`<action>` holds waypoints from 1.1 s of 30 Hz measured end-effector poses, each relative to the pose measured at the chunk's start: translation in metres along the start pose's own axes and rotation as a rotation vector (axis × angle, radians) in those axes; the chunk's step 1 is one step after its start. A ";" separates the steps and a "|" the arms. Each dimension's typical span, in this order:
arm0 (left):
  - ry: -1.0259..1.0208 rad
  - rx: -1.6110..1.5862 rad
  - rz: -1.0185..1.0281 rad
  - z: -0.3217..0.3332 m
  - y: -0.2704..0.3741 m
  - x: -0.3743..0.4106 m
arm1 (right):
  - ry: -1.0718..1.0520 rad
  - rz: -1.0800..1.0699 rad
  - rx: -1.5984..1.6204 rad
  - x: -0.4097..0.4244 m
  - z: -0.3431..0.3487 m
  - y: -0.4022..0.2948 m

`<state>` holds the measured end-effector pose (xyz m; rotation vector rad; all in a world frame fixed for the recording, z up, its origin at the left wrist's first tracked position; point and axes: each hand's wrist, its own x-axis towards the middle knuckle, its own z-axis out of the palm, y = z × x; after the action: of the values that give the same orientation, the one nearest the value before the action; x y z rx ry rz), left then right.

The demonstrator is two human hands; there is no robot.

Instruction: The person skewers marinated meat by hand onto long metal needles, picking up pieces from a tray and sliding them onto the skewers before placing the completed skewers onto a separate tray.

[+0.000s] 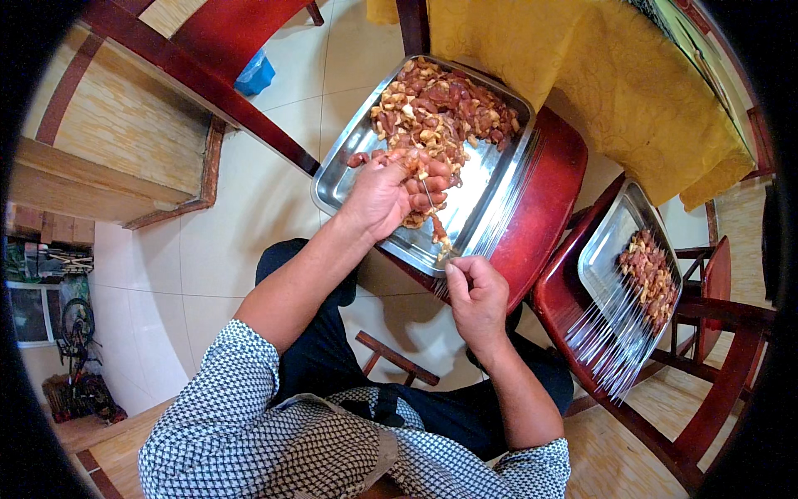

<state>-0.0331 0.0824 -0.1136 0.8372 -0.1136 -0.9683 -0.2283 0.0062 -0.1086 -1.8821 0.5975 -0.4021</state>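
Note:
In my left hand (399,193), over the near half of a metal tray (324,181), are small pieces of raw meat. A thin metal skewer (428,192) passes by its fingers, with meat threaded lower down, near the tray's near edge. My right hand (479,293) pinches the skewer's lower end just off the tray's near right corner. Marinated raw meat pieces (442,100) are heaped in the tray's far part. Bare metal skewers (511,193) lie along its right side, on a red wooden chair seat (555,168).
At the right, a second metal tray (598,249) on a red chair holds loaded meat skewers (648,274), their bare ends pointing towards me. A yellow tablecloth (573,56) hangs beyond. A small blue bin (254,75) stands on the tiled floor. A wooden stool bar (397,358) is between my legs.

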 end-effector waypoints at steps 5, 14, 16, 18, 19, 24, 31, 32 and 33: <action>-0.012 -0.035 -0.010 -0.001 0.000 0.000 | -0.009 -0.067 -0.057 0.003 -0.002 0.003; -0.022 -0.019 -0.044 -0.002 0.003 -0.002 | -0.051 -0.073 -0.075 0.006 -0.006 0.001; -0.019 -0.003 -0.038 -0.001 0.004 -0.002 | -0.049 -0.083 -0.069 0.006 -0.007 0.000; -0.021 -0.022 -0.038 -0.001 0.003 -0.002 | -0.037 -0.087 -0.054 0.006 -0.006 0.000; -0.023 -0.032 -0.038 -0.001 0.003 -0.002 | -0.041 -0.075 -0.044 0.006 -0.006 0.001; -0.042 -0.076 -0.048 -0.002 0.005 -0.001 | -0.058 -0.032 -0.005 0.005 -0.004 0.003; -0.030 -0.114 -0.044 -0.008 0.002 0.000 | -0.045 -0.060 -0.012 0.004 -0.003 0.002; -0.026 -0.123 -0.050 -0.009 0.002 0.001 | -0.046 -0.061 -0.016 0.004 -0.003 0.002; -0.023 -0.133 -0.057 -0.010 0.001 0.001 | -0.046 -0.061 -0.021 0.005 -0.003 0.002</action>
<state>-0.0278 0.0873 -0.1203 0.7104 -0.0447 -1.0280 -0.2265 0.0009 -0.1095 -1.9283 0.5159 -0.3920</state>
